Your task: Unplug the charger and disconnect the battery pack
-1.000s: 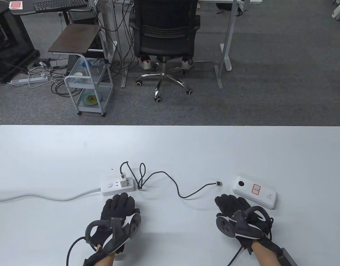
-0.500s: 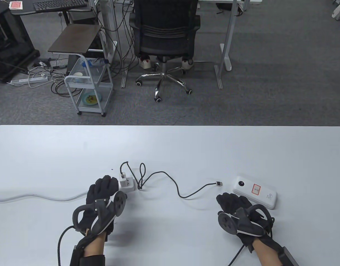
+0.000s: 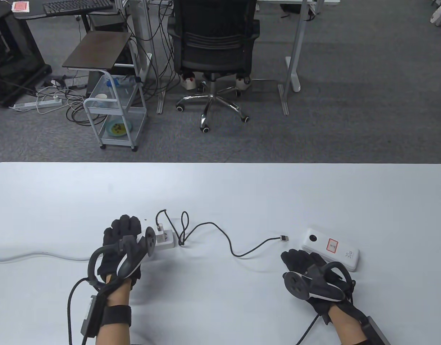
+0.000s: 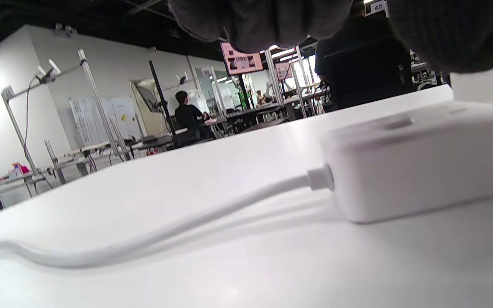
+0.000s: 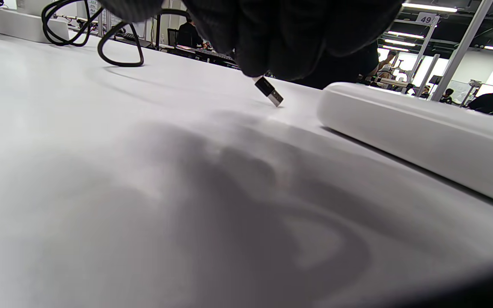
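A white power strip [image 3: 166, 243] lies on the table with a white charger [image 3: 160, 230] plugged into it. A black cable [image 3: 220, 235] runs from the charger to a free USB plug [image 3: 284, 238] lying just left of the white battery pack [image 3: 330, 249]. My left hand [image 3: 122, 233] lies over the strip's left end and hides it. In the left wrist view its fingers [image 4: 272, 21] hang just above the strip [image 4: 422, 162]; contact is not clear. My right hand [image 3: 299, 261] rests empty on the table beside the pack [image 5: 422, 132], near the plug [image 5: 268, 91].
The strip's white cord [image 3: 44, 256] trails off to the table's left edge; it also shows in the left wrist view [image 4: 178, 226]. Cable loops [image 3: 183, 230] lie right of the charger. An office chair [image 3: 213, 46] and a small cart [image 3: 114, 118] stand beyond the table's far edge.
My left hand has moved left and forward from in front of the strip to over its left end. The right hand has barely shifted. Cable, plug and pack have not moved.
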Tool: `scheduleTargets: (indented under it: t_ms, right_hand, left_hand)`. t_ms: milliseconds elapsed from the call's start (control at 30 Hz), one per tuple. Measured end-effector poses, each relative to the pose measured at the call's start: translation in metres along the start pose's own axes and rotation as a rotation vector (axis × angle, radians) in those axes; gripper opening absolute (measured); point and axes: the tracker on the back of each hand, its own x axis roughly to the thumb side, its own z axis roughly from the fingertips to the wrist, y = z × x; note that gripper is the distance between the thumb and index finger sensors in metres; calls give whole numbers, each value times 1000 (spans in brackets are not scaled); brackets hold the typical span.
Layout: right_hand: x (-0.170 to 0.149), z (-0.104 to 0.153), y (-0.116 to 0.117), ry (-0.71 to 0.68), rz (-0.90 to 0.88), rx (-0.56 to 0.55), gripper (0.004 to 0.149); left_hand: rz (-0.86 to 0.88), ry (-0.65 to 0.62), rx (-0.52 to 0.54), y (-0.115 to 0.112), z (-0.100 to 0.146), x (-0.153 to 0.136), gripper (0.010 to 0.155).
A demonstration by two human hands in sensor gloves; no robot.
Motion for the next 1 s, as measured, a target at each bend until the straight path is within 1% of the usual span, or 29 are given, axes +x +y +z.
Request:
scheduleTargets:
  t_ms: [133,233,333,400,500,567,767,933,1000]
  right_hand:
    - [1,1,-2,-18,10,-6,63]
    - [2,3,-4,-30,8,-20,63]
    - [1,3,-5,-35,4,-24,63]
    - [1,2,-4,-38,4,-20,63]
    - [1,2,-3,-39,1,-9,63]
    - [1,1,-2,-63,15,9,63]
    - [2,0,-1,-77,9,14,63]
    - [3,0,0,-97,5,16,63]
    - [3,0,-1,-101,14,17,63]
  left_hand:
    - [23,-43,-56,-11,-10,6,86]
    - [16,-59,-122,-16,-18,13,88]
    - [29,-68,-148,-17,-21,18,88]
    - [28,-89,-205,-19,-23,23,88]
    - [17,-109,-244,-22,-26,27,87]
    - [19,-111,-243,-21,-29,27,86]
    - [32,-90,-325,-21,-37,27,86]
    - [7,-83,-330,-22,-35,35,82]
    - [-7,-85,-292,-21,-32,37,82]
